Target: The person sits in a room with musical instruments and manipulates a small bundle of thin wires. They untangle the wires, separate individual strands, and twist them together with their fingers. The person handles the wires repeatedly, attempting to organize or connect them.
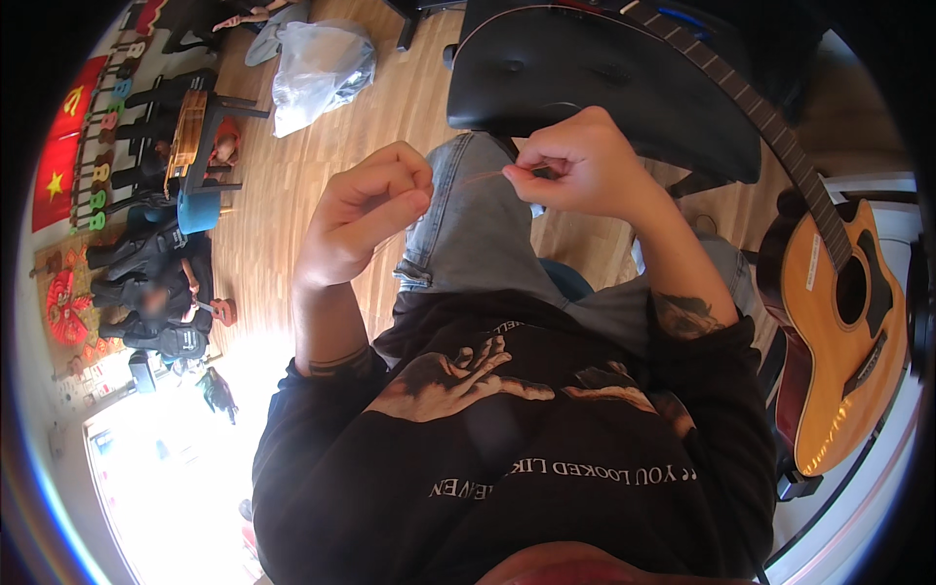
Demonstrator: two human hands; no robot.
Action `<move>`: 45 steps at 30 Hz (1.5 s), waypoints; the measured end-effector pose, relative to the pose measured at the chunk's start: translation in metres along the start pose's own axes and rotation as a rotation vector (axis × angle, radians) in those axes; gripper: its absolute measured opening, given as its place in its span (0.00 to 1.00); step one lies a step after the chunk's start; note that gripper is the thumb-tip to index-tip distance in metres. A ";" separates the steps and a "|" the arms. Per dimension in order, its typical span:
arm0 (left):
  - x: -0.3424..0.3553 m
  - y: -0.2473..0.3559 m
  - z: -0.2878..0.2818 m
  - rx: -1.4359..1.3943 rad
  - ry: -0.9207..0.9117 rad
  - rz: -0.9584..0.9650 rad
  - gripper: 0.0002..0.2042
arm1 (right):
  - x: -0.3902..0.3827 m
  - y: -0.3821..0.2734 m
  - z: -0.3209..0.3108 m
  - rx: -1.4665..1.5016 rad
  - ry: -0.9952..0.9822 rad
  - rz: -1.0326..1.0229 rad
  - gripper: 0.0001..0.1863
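Note:
In front of my lap, both hands are raised and apart. My right hand [575,166] is closed in a pinch on a thin copper-coloured guitar string [483,178], which runs out from the fingertips toward the left. My left hand [369,207] is closed, its fingers curled against the thumb. Whatever it may hold is too fine or hidden to make out. On the right, an acoustic guitar [837,322] with a light wood top and dark pickguard stands tilted, its neck reaching up over a black padded bench [585,83].
Another thin string [517,14] curves above the bench. A clear plastic bag [322,73] lies on the wooden floor [258,195]. Farther left are a stool with a teal seat [198,211], another guitar [187,132], black gig bags [136,249] and other people.

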State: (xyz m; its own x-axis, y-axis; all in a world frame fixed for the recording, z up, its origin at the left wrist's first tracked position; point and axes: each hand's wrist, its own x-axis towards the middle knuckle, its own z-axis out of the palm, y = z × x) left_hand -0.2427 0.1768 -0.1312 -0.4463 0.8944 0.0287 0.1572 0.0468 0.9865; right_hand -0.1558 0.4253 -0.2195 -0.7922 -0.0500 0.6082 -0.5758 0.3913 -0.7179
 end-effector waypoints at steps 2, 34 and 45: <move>0.001 -0.001 0.006 -0.105 0.069 0.012 0.06 | 0.001 -0.003 0.000 0.087 0.051 0.027 0.09; 0.033 -0.014 0.045 0.039 0.276 -0.050 0.08 | 0.003 0.000 0.024 -0.134 0.458 -0.294 0.06; 0.038 -0.028 0.035 0.192 0.250 -0.100 0.06 | 0.001 -0.004 0.028 -0.321 0.428 -0.305 0.07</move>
State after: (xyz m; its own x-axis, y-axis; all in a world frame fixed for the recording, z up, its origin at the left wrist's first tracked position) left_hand -0.2329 0.2253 -0.1636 -0.6665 0.7455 -0.0047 0.2540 0.2330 0.9387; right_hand -0.1604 0.3984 -0.2256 -0.4115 0.1445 0.8999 -0.6212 0.6780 -0.3930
